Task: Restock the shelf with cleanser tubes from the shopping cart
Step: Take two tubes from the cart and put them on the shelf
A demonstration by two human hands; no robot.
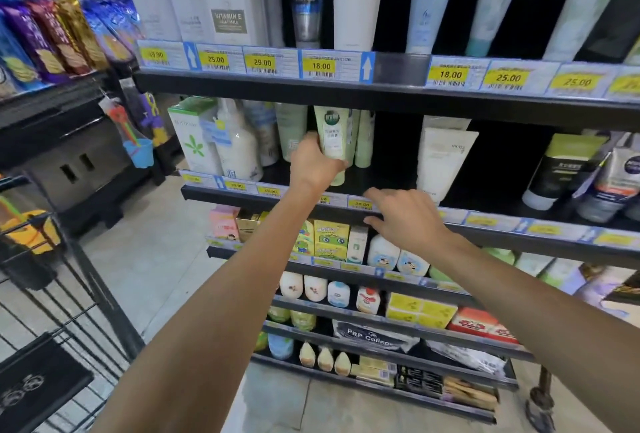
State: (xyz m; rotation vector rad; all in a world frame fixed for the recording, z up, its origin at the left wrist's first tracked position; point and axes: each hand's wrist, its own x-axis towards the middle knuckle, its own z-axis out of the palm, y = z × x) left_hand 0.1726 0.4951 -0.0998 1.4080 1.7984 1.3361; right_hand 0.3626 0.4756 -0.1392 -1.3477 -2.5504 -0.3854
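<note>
My left hand (pixel 313 164) grips a pale green cleanser tube (pixel 331 134) around its lower part and holds it upright, cap down, on the second shelf (pixel 391 178). More light green tubes (pixel 363 140) stand right behind and beside it. My right hand (pixel 407 218) hovers in front of the shelf's price-label rail with fingers spread and relaxed, holding nothing. The black wire shopping cart (pixel 79 280) stands at the lower left; its inside is mostly out of view.
A white tube (pixel 441 159) stands to the right on the same shelf, with a dark gap between it and the green tubes. White pump bottles and boxes (pixel 221 141) fill the shelf's left end. Taller tubes line the shelf above, small bottles and boxes fill the shelves below.
</note>
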